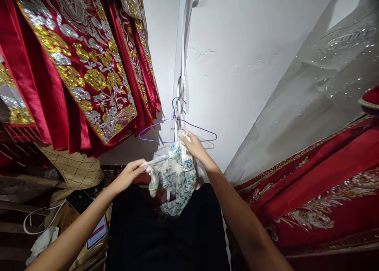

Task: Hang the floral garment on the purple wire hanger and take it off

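Between my hands is a light floral garment with blue and pale green tones and a fluffy white patch at its front. My left hand pinches a thin strap or edge at its left end. Higher up, my right hand grips the gathered top of the garment. The lower part hangs in a bunch above my dark-clothed lap. Just behind the right hand, a thin purple hanger hangs by its hook near a white strip on the wall; its bottom bar passes behind the garment's top.
Red robes with gold and silver embroidery hang at the left. On the right are a sheer sparkling fabric and red embroidered cloth. A phone with a lit screen and a white cable lie low on the left.
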{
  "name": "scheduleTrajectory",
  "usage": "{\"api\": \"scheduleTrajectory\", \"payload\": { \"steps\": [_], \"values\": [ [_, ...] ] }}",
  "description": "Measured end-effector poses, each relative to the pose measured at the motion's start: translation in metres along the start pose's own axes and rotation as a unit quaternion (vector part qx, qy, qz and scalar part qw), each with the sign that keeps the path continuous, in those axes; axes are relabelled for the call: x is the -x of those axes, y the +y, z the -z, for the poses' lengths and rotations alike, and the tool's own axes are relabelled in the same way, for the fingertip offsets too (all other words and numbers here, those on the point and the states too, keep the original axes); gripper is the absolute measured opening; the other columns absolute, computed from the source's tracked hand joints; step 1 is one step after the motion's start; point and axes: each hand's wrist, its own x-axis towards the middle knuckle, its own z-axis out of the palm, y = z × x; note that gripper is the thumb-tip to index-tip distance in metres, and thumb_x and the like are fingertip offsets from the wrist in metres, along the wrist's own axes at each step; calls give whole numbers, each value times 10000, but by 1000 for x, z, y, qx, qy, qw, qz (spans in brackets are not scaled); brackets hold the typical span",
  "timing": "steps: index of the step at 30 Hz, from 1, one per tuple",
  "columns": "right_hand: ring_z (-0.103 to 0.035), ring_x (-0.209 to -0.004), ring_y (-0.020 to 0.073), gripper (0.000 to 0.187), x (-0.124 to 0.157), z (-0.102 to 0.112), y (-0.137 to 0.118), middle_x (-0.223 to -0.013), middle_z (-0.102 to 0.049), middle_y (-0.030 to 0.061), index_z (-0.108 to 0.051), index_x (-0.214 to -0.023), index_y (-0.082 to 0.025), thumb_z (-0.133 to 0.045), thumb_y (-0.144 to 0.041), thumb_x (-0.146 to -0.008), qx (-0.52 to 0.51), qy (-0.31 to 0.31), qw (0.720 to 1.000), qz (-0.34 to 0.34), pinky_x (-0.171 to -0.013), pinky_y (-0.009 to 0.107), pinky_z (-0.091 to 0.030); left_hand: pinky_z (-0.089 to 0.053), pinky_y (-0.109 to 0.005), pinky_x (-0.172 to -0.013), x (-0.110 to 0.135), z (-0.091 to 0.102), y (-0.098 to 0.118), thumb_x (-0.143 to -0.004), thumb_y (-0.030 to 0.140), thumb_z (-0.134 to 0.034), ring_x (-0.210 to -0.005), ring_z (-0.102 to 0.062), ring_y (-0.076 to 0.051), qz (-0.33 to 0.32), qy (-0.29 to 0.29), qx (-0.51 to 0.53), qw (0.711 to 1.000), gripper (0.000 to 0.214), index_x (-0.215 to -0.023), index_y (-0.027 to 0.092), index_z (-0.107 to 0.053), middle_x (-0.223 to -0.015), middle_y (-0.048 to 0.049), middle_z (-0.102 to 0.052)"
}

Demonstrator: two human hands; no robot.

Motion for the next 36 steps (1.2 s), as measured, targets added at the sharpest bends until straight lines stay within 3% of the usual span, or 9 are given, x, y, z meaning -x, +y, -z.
{"api": "scheduleTrajectory", "payload": {
  "steps": [3, 7, 10, 14, 17, 22, 30, 34, 36],
  "values": [
    [-550, -694, 180, 294, 3, -7, 31, -781, -656, 1, -680, -961, -209, -700, -391, -730, 66, -43, 997, -8, -712, 288, -425, -383, -236, -608, 0, 24, 4, -889, 461, -556, -634, -493, -154, 20, 13, 41, 999, 320, -744, 180, -602, -680, -4, -554],
    [-336, -472, 126, 260, 23, 19, 51, -509, -404, -79, -674, -927, -202, -597, -434, -839, 89, -94, 992, 5, -523, 237, -269, -394, -246, -640, -1, 64, -15, -755, 412, -720, -617, -543, -181, 48, -92, -174, 979, 219, -689, 209, -669, -649, -9, -627],
    [-265, -450, 114, 303, 34, 36, 46, -493, -291, -96, -654, -960, -199, -537, -470, -891, 119, -143, 982, 17, -498, 239, -198, -443, -330, -863, -10, 80, -30, -606, 344, -811, -756, -646, -260, 72, -51, -254, 963, 147, -645, 249, -706, -726, -36, -721],
    [-277, -460, 111, 334, 38, 45, 37, -505, -314, -87, -639, -939, -209, -501, -512, -910, 178, -154, 971, 27, -500, 241, -200, -335, -429, -1107, -31, 79, -17, -667, 341, -742, -1162, -603, -325, 5, 36, -268, 963, 182, -837, 277, -760, -1093, -59, -743],
    [-309, -469, 116, 361, 39, 50, 36, -504, -346, -76, -617, -895, -219, -481, -553, -919, 226, -133, 965, 22, -502, 241, -210, -306, -429, -1151, -38, 72, 6, -852, 379, -565, -1344, -475, -293, -85, -40, -414, 905, 323, -1097, 254, -736, -1404, -66, -584],
    [-294, -462, 118, 367, 40, 53, 36, -494, -312, -74, -564, -833, -230, -468, -572, -925, 226, -136, 965, 6, -499, 247, -198, -320, -436, -1159, -28, 71, 18, -825, 469, -622, -1370, -452, -319, -92, -115, -524, 839, 345, -1037, 237, -764, -1441, -74, -552],
    [-271, -488, 112, 384, 50, 36, 29, -533, -281, -70, -494, -753, -223, -456, -564, -924, 183, -184, 966, 15, -513, 244, -199, -282, -448, -1187, -38, 66, 50, -890, 336, -519, -1442, -351, -307, -167, -15, -452, 876, 255, -922, 176, -715, -1564, -102, -384],
    [-353, -515, 126, 383, 66, 34, 10, -572, -371, -78, -556, -1001, -256, -598, -593, -826, 213, -237, 948, -19, -525, 234, -248, -460, -405, -1017, -71, 44, 68, -899, 285, -489, -1185, -606, -261, -189, 59, -306, 931, 248, -1047, 181, -659, -1283, -110, -652],
    [-420, -550, 138, 592, 72, 39, 3, -653, -476, -68, -515, -1189, -283, -738, -548, -708, 272, -236, 933, -14, -540, 234, -275, -503, -358, -924, -84, 37, 66, -886, 276, -499, -1030, -664, -230, -182, 71, -266, 944, 334, -1173, 172, -635, -1127, -82, -712]
  ]
}}
